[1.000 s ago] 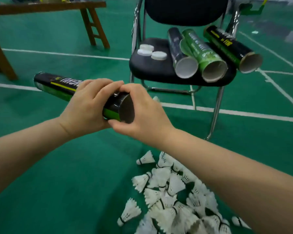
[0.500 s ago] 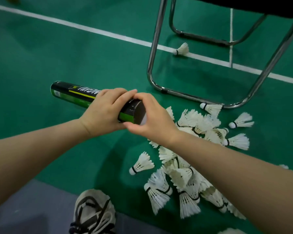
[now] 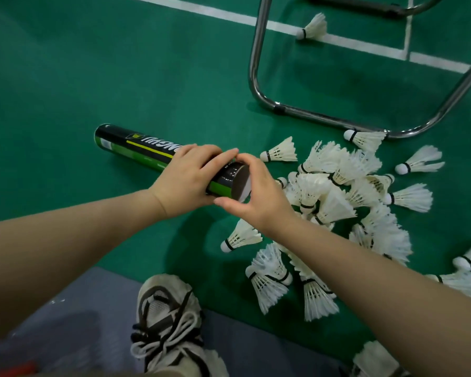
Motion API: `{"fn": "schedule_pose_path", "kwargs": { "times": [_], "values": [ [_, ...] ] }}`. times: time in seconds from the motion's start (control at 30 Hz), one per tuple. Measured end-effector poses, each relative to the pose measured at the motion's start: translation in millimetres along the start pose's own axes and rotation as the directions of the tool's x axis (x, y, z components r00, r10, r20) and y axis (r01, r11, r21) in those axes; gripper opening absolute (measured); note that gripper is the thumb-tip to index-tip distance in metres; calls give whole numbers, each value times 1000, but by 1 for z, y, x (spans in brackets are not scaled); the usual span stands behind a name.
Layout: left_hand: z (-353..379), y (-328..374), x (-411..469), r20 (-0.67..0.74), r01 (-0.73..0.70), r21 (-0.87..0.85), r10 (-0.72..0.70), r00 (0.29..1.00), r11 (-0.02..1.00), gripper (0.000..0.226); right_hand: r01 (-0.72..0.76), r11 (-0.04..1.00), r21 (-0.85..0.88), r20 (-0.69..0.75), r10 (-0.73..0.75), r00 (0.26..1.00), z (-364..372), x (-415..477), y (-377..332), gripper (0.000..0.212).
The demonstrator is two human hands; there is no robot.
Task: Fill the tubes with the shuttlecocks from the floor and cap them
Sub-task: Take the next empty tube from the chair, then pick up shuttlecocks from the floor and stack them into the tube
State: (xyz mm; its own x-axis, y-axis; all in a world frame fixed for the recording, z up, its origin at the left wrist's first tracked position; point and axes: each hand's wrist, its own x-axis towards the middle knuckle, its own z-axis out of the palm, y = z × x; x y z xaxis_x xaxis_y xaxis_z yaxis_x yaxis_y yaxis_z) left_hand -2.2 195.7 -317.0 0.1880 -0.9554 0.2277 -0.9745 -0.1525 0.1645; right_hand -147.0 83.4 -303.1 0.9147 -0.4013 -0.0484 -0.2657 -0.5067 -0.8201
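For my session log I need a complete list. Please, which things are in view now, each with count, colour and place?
tube: one, black and green, centre, in both grips, open end to the right
shuttlecocks: many, white, heaped on the floor right of the tube
lone shuttlecock: one, white, on the white line, top
chair frame: one, chrome, top right
floor: green with white lines
mat: one, grey, bottom left
shoe: one, beige and dark brown, bottom centre
left grip: holds the tube's side
right grip: curled round the tube's open end

Black-green tube (image 3: 136,148), white shuttlecocks (image 3: 337,186), green floor (image 3: 65,63)
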Motion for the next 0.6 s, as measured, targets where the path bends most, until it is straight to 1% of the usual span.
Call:
{"fn": "schedule_pose_path", "kwargs": {
  "times": [0.1,0.17,0.2,0.23,0.27,0.33,0.37,0.43,0.47,0.53,0.6],
  "values": [
    [3,-3,4,-7,7,15,-7,1000,1000,75,-89,992,95,-1,89,996,-2,-7,13,94],
    [4,-6,6,-18,6,23,-5,1000,1000,72,-156,981,113,-44,162,986,-8,-17,21,90],
    [5,-7,5,-19,0,27,1,1000,1000,72,-181,981,69,-51,185,981,-11,-24,26,84],
    [7,-7,4,-16,-10,32,10,1000,999,73,-192,981,-15,-33,191,981,-14,-32,32,76],
    [9,-7,3,-9,-18,37,18,1000,999,76,-184,973,-137,14,187,982,-17,-41,37,66],
    [11,-5,0,7,-22,40,22,1000,999,84,-116,920,-374,139,179,974,-18,-53,46,47],
    [11,-3,-2,13,-18,36,17,1000,999,86,-91,891,-445,194,195,961,-18,-56,49,42],
    [11,0,-3,26,-7,30,7,1000,1000,86,-58,851,-522,297,246,923,-16,-57,51,39],
    [12,0,-4,32,-3,31,2,999,1000,86,-17,832,-555,355,255,900,-15,-56,51,39],
    [11,1,-3,39,8,34,-10,999,999,85,93,800,-593,471,250,846,-12,-57,49,44],
    [11,2,-1,37,20,40,-21,999,999,85,195,777,-599,556,228,800,-10,-61,47,46]
  ]
}}
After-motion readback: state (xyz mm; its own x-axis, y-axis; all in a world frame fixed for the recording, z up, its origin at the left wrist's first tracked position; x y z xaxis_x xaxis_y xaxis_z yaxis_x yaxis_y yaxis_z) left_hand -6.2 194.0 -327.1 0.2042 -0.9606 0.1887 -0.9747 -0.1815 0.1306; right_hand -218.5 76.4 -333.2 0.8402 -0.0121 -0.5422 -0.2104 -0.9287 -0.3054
